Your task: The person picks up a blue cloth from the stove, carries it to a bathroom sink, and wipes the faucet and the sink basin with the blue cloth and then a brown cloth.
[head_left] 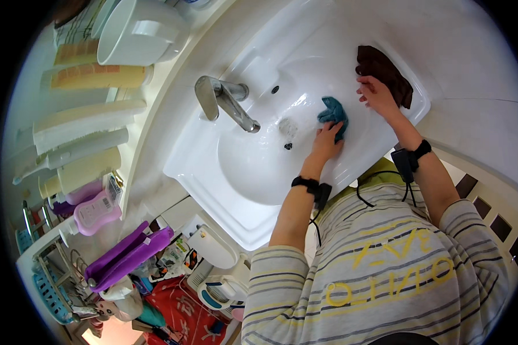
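Observation:
My left hand (327, 144) presses on a crumpled wet-looking teal cloth (332, 108) on the right slope of the white washbasin (244, 221). Its fingers curl over the cloth's lower part; their undersides are hidden. To the right, my right hand (380, 98) is raised beside a dark brown cloth (394, 75) that lies folded on the basin's right rim. The fingers of that hand are loosely bent and apart, with nothing seen between them. Whether it touches the brown cloth, I cannot tell. A black band with a small box sits on each wrist.
A chrome faucet (224, 100) reaches over the basin from the back left, above the drain (288, 146). The shelf on the left carries a white mug (138, 34), several bottles and a pink bottle (98, 213). Below are a purple holder (129, 256) and a white toilet (213, 246).

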### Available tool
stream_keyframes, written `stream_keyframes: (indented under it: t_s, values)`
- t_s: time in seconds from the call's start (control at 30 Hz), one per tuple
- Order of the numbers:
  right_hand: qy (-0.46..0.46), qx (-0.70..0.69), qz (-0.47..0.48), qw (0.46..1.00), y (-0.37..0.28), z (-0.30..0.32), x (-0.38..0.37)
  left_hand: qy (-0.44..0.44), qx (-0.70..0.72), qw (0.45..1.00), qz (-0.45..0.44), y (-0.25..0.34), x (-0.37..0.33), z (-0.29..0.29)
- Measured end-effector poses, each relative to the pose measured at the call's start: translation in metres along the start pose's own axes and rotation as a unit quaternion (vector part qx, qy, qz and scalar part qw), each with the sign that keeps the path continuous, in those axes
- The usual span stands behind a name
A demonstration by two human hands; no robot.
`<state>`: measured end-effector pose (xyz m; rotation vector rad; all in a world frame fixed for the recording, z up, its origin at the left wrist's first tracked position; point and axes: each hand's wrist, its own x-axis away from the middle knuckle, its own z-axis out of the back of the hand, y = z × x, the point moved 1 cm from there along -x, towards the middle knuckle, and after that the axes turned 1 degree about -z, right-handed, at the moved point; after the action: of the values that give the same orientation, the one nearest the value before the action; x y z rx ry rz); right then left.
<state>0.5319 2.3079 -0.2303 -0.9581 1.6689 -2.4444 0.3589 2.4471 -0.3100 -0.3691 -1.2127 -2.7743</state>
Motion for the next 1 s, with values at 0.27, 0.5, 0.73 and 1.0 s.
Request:
stream_keyframes:
  t_s: [0.27, 0.5, 0.73, 1.0]
  values:
    - [-0.166, 0.108, 0.079, 0.977, 0.022, -0.084, 0.016, -0.050, 0.013, 0.992, 0.118, -0.062, 0.089, 0.037]
    - [-0.269, 0.321, 0.244, 0.875, 0.055, -0.160, 0.033, 0.210, -0.085, 0.960, 0.161, -0.084, 0.087, 0.056]
    - [-0.312, 0.518, 0.211, 0.768, 0.048, -0.192, 0.068, 0.248, -0.101, 0.948, 0.171, -0.113, 0.097, 0.045]
    - [-0.246, 0.463, 0.146, 0.839, 0.065, -0.226, 0.053, 0.327, -0.002, 0.914, 0.238, -0.121, 0.109, 0.067]
